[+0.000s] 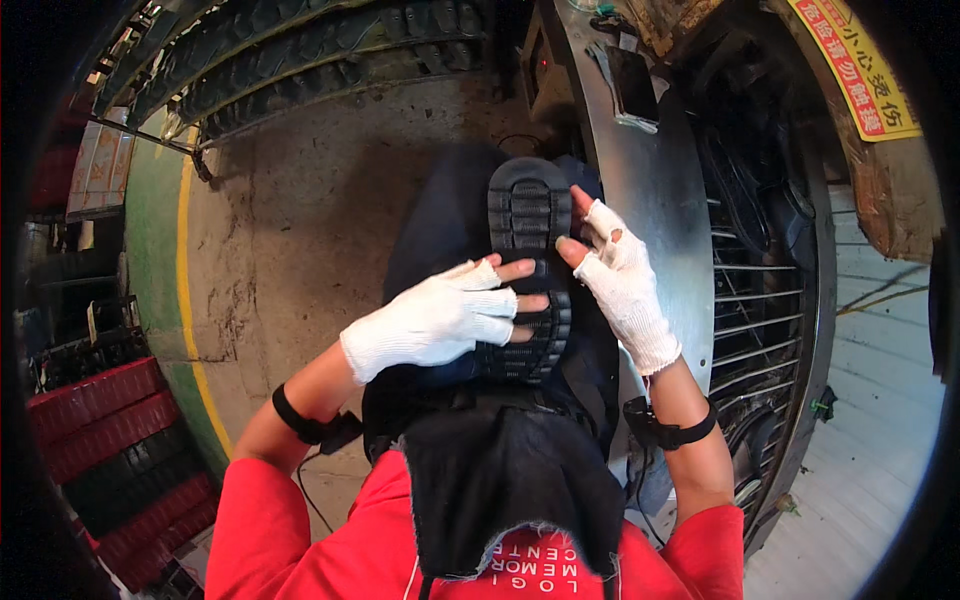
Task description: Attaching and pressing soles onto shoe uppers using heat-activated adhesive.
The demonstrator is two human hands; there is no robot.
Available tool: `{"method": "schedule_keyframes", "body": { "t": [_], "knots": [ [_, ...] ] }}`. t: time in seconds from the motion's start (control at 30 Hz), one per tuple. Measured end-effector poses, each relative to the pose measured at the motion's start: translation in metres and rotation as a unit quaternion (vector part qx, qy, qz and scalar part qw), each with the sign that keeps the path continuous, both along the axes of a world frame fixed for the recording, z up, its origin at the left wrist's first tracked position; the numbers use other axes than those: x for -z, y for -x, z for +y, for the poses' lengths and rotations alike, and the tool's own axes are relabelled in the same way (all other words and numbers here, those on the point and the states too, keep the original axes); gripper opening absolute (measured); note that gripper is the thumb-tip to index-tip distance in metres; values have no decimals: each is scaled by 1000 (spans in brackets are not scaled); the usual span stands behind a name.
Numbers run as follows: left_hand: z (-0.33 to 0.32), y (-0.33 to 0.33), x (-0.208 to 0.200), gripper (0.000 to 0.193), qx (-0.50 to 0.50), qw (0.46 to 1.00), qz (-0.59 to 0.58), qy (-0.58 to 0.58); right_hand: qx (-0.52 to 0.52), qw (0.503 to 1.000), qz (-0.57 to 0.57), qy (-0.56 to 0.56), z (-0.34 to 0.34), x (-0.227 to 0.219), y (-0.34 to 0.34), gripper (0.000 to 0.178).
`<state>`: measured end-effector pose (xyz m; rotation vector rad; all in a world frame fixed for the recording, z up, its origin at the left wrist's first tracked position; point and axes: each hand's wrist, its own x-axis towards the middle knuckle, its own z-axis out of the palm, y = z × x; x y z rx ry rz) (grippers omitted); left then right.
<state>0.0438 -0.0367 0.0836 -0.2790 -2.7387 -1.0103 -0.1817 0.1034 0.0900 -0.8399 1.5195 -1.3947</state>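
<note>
Head view: a black, ridged shoe sole [530,215] lies over the lap [435,225]; the white-knit-gloved left hand [450,315] spreads bare fingers [533,302] across it, grip unclear; the half-open right hand [617,268] touches its edge.

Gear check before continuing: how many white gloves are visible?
2: one glove on the left hand, over the black sole; the other glove on the right hand, at the sole's edge.
</note>
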Motion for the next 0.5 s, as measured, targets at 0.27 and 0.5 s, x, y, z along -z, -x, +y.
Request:
{"method": "schedule_keyframes", "body": {
  "t": [0.27,0.5],
  "knots": [
    [-44,64,-7,67,-256,897,-59,-356,-44,986,106,-121,-45,-11,39,50],
    [-5,26,-26,69,-228,956,0,-185,-102,977,176,-62,13,-47,31,42]
  ]
}}
